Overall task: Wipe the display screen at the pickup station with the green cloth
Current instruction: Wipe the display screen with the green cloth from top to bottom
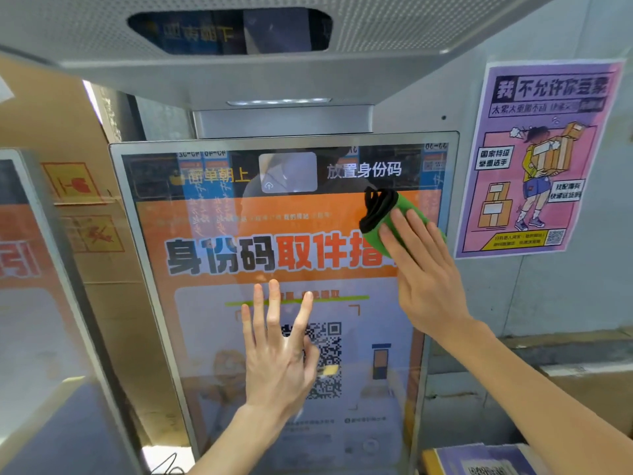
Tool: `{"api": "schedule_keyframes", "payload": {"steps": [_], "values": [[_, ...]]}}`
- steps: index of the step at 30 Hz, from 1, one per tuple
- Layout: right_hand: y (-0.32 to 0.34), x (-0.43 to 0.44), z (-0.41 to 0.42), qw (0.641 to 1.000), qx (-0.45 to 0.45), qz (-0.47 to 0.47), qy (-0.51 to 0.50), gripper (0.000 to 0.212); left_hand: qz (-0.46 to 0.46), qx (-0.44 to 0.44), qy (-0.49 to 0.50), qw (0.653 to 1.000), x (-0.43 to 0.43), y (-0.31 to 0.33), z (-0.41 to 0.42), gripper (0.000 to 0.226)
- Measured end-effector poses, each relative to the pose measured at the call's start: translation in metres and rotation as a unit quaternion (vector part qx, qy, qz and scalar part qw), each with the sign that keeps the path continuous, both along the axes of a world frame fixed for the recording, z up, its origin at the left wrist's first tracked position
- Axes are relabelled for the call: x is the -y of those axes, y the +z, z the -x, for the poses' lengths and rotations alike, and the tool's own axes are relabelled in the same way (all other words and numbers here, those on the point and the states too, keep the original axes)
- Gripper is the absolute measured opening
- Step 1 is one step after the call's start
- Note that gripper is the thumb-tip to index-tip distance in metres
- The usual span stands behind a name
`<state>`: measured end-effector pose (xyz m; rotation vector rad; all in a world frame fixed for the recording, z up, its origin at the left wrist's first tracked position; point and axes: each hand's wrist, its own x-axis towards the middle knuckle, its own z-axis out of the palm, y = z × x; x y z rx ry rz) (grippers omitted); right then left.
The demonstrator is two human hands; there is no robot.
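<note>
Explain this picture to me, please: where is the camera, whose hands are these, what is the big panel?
The camera sits on a person's head and looks down at that person's hands. The panel is a tall glossy display screen showing a QR code. The right hand presses a folded green cloth flat against its upper right part. The left hand is spread open lower down, holding nothing. A purple paper poster hangs on the wall beside it.

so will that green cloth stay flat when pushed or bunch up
Probably floppy: the green cloth is folded, its black edge curling up loosely past the right hand. Likely light, since that flat hand alone pins it. It should slide easily on the glossy display screen, though the loose end may bunch.
</note>
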<state>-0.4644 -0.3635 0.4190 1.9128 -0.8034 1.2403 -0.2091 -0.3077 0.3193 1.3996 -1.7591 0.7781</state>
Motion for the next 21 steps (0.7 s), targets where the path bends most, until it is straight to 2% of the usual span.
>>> {"api": "schedule_keyframes", "payload": {"steps": [2,6,8,13,16,18,21], "values": [[-0.004,0.002,-0.003,1.0,0.004,-0.005,0.01,0.071,0.004,-0.009,-0.005,1.0,0.001,0.0,0.002,0.071],[-0.04,0.003,0.019,0.993,-0.12,-0.005,0.004,0.07,0.008,-0.007,-0.003,1.0,0.004,-0.002,0.002,0.071],[-0.042,0.001,0.036,0.99,-0.141,-0.003,-0.014,0.068,0.009,-0.006,0.0,1.0,0.006,-0.003,0.002,0.071],[0.003,0.006,0.041,1.0,-0.011,-0.017,-0.008,0.044,0.019,-0.007,0.0,1.0,0.009,-0.005,0.003,0.073],[0.006,0.007,0.033,1.0,0.012,-0.012,0.007,0.042,0.024,-0.005,0.0,1.0,0.01,-0.006,0.002,0.071],[-0.01,0.009,0.033,1.0,-0.001,-0.011,0.003,0.048,0.024,-0.004,-0.002,1.0,0.011,-0.007,0.002,0.071],[-0.055,0.008,0.04,0.999,-0.043,-0.02,-0.017,0.08,0.026,-0.007,-0.007,1.0,0.013,-0.007,0.001,0.069]]}}
